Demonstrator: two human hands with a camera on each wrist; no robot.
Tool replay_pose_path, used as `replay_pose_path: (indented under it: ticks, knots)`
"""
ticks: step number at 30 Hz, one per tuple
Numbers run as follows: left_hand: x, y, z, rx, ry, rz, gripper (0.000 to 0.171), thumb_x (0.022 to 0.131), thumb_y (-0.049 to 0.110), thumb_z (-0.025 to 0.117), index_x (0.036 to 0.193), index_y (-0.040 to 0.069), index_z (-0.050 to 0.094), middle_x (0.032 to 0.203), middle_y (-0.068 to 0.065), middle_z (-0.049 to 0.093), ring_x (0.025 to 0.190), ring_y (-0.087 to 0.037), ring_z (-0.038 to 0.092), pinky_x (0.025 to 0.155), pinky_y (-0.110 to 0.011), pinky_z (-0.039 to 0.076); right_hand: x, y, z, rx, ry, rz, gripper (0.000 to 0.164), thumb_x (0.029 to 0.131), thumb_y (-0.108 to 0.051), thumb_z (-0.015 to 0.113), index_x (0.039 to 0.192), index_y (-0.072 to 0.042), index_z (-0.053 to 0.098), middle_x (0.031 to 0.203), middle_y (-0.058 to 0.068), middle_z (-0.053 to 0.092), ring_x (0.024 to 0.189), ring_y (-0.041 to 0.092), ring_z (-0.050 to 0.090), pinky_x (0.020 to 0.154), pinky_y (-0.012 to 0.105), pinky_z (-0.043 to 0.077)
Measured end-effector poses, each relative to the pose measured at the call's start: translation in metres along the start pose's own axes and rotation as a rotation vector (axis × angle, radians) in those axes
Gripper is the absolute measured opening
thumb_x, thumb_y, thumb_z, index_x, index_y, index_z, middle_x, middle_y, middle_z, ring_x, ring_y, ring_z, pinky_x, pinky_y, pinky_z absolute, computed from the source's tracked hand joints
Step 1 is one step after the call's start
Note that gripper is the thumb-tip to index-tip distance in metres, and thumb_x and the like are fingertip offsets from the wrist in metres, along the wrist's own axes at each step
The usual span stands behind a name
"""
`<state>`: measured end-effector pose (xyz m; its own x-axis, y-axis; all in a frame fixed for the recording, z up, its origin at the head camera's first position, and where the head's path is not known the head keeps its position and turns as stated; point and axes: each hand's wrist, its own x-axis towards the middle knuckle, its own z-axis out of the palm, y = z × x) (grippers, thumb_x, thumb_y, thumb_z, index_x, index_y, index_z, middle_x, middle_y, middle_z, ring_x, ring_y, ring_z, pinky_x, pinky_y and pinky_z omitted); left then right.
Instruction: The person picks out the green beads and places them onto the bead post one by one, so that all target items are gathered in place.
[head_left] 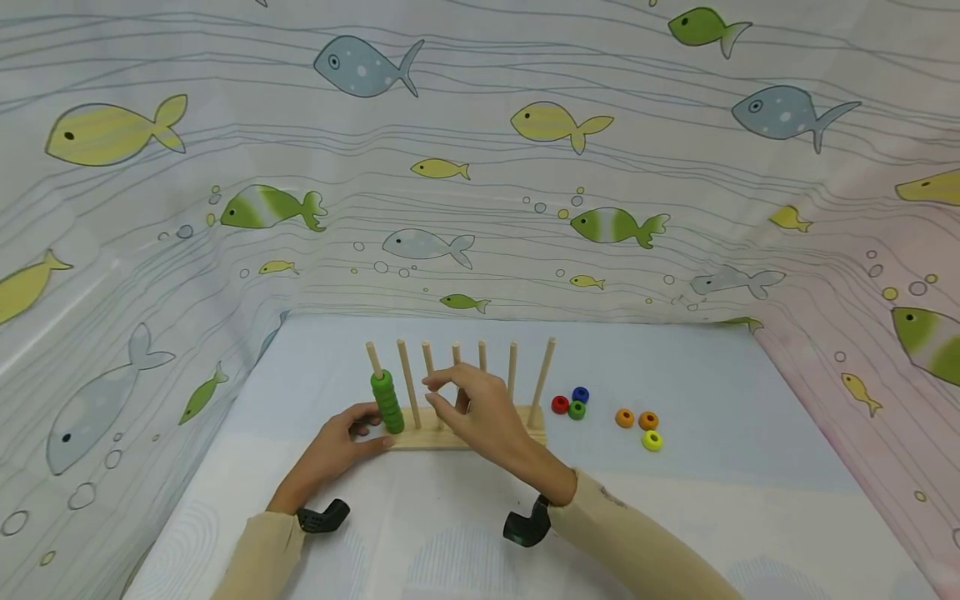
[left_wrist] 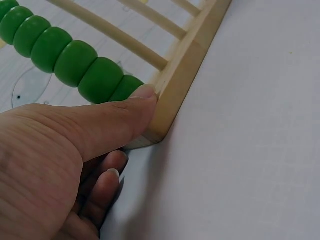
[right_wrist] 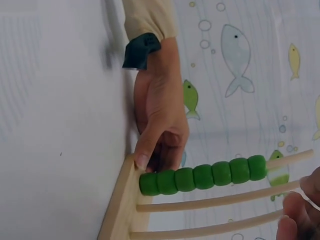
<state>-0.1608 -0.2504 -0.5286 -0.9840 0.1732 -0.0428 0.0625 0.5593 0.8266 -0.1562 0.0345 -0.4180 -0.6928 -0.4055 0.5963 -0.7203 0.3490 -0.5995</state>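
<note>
A wooden peg stand (head_left: 427, 439) with several upright rods stands on the table. Green beads (head_left: 387, 402) are stacked on its leftmost rod, whose top sticks out bare. My left hand (head_left: 337, 443) grips the left end of the base, its thumb (left_wrist: 120, 117) against the front edge beside the lowest bead. Above the base, my right hand (head_left: 491, 412) hovers among the rods with thumb and forefinger bent toward each other, a gap between them. No bead shows between them. In the right wrist view, its fingertips (right_wrist: 292, 205) are near the upper ends of bare rods.
Right of the stand lie a red bead (head_left: 560, 405), a blue bead (head_left: 581, 395) and a green bead (head_left: 577, 410). Farther right are two orange beads (head_left: 626, 418) and a yellow bead (head_left: 652, 441). A fish-patterned curtain (head_left: 480, 192) surrounds the table.
</note>
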Motion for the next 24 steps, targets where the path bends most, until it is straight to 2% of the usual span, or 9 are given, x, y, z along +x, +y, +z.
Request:
replay_pose_path:
  ticks: [7, 15, 24]
  knots:
    - [0.001, -0.001, 0.0, 0.015, -0.001, 0.029, 0.065, 0.09, 0.035, 0.082, 0.142, 0.007, 0.056, 0.129, -0.012, 0.063, 0.109, -0.025, 0.058, 0.094, -0.045, 0.047, -0.014, 0.013, -0.003, -0.024, 0.0, 0.03, 0.017, 0.094, -0.009, 0.077, 0.11, -0.007, 0.075, 0.099, 0.001, 0.073, 0.055, 0.001, 0.044, 0.052, 0.019, 0.043]
    - [0.001, -0.002, 0.001, 0.003, -0.002, 0.006, 0.066, 0.089, 0.035, 0.083, 0.143, 0.011, 0.056, 0.13, -0.009, 0.063, 0.111, -0.025, 0.058, 0.097, -0.045, 0.046, -0.029, 0.028, -0.005, -0.052, -0.001, 0.058, 0.018, 0.093, -0.009, 0.078, 0.11, -0.008, 0.075, 0.1, 0.001, 0.073, 0.055, 0.001, 0.043, 0.05, 0.019, 0.041]
    - [0.002, -0.004, 0.0, 0.015, 0.001, 0.042, 0.065, 0.09, 0.035, 0.082, 0.143, 0.007, 0.056, 0.129, -0.012, 0.063, 0.109, -0.025, 0.058, 0.094, -0.046, 0.048, -0.044, 0.039, -0.012, -0.046, -0.034, 0.142, 0.018, 0.095, -0.012, 0.077, 0.113, -0.01, 0.075, 0.101, -0.003, 0.072, 0.055, 0.003, 0.045, 0.05, 0.021, 0.042]
